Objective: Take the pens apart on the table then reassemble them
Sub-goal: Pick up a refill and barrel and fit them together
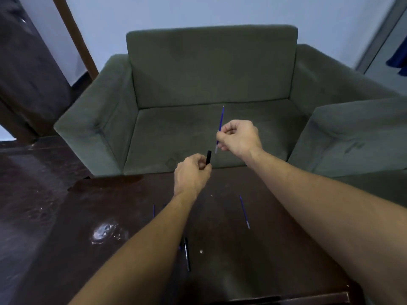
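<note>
My left hand point(191, 176) grips a black pen barrel point(208, 157), whose open end sticks up above the fingers. My right hand point(239, 136) pinches a thin blue refill point(221, 122) that points up and away, its pale lower end just above and right of the barrel's mouth. Both hands hover over the far edge of the dark table point(253, 256). On the table lie a second blue refill point(244, 211), a black pen part point(187, 254) beside my left forearm, and a bit of another blue refill point(154, 210) left of that arm.
A green armchair point(211, 84) stands right behind the table. A shiny wet-looking patch point(105, 233) marks the table's left side. Small pale specks point(201, 251) lie near the black pen part. Dark floor spreads to the left.
</note>
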